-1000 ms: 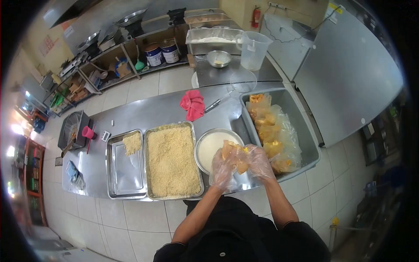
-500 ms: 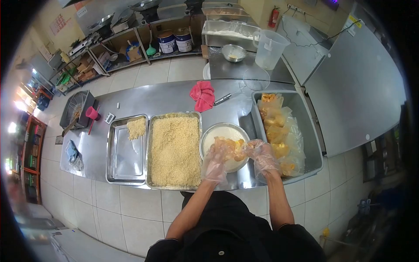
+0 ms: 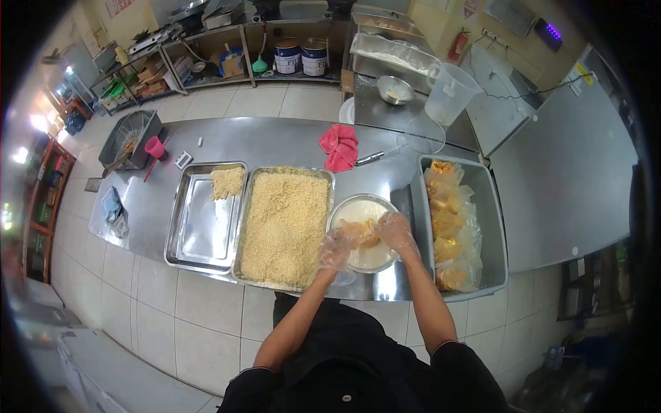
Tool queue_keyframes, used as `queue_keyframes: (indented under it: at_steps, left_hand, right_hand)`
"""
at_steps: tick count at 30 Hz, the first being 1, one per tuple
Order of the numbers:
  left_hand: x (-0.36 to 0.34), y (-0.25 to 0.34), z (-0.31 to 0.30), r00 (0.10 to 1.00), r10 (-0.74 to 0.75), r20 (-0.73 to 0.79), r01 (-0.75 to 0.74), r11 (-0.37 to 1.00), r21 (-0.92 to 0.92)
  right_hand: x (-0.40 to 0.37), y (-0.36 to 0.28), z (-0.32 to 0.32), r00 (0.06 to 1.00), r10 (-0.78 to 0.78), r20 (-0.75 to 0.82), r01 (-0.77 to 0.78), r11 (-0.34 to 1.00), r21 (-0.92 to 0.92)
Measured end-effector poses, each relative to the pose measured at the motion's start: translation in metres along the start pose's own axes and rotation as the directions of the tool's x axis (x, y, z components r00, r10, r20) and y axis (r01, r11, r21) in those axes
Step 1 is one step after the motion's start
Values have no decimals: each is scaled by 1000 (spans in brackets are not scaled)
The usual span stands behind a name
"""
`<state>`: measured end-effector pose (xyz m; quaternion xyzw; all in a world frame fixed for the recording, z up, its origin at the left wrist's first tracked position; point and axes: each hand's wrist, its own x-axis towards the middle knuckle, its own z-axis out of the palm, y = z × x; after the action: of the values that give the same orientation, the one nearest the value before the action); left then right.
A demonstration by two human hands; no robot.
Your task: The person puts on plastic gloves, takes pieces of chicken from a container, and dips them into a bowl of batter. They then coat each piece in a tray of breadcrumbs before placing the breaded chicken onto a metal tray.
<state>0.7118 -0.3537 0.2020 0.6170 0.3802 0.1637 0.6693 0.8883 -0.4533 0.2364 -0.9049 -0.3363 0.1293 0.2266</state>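
Over a steel bowl (image 3: 372,259) of white batter, both of my hands grip a soft, yellow-orange piece of marinated meat (image 3: 368,235). My left hand (image 3: 334,250), in a clear plastic glove, is closed on its left end near the bowl's left rim. Also gloved, my right hand (image 3: 396,233) is closed on the other end above the right side of the bowl. Left of the bowl is a metal tray of pale crumbs (image 3: 284,224). Beside that, a second metal tray (image 3: 201,230) carries one crumb-coated flat piece (image 3: 228,182) at its upper right corner.
A grey bin (image 3: 497,241) with plastic bags of yellow-orange meat (image 3: 449,224) stands at the right. Behind the bowl lie a red cloth (image 3: 339,147) and a slim metal tool (image 3: 370,158). A grey basket (image 3: 131,141) and pink cup (image 3: 155,147) sit at the far left.
The view has shifted, so the table things appear displaced. My hands have lowered the meat closer to the batter, and the right hand has come in nearer the left.
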Motion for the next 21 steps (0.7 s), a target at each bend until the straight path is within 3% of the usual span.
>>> queue_keyframes:
  at_steps: [1, 3, 7, 10, 12, 13, 15, 19, 21]
  left_hand:
    - [7, -18, -3, 1000, -3, -5, 3, 1000, -7]
    - [20, -50, -10, 935, 326, -140, -286, 925, 249]
    - [-17, -3, -51, 956, 210, -202, -211, 977, 16]
    - [-27, -1, -84, 958, 196, -208, -202, 979, -9]
    - [-39, 13, -110, 986, 69, -149, -105, 963, -249]
    - [-38, 12, -124, 987, 78, -137, -112, 961, -254]
    - [-39, 7, -148, 978, 132, -164, -162, 969, -185]
    - [-39, -8, -204, 982, 141, -129, -178, 915, -362]
    - [-33, -12, -223, 986, 116, -123, -156, 906, -393]
  right_hand:
    - [2, -4, 2, 1000, -5, 5, 5, 1000, -6]
    - [6, -10, 7, 999, 37, 24, -36, 998, -54]
    - [21, 3, 34, 997, 72, -40, -75, 994, -85]
    - [19, 6, 40, 995, -21, -101, 4, 987, -163]
    - [12, -3, 32, 984, -98, -150, 84, 992, -97]
    - [18, -2, 32, 982, -93, -163, 77, 992, -104]
    - [30, 0, 33, 993, -48, -105, 14, 953, -303]
    - [18, -47, -30, 998, -50, -24, 41, 954, -296]
    - [14, -56, -56, 983, -183, 10, 180, 953, -246]
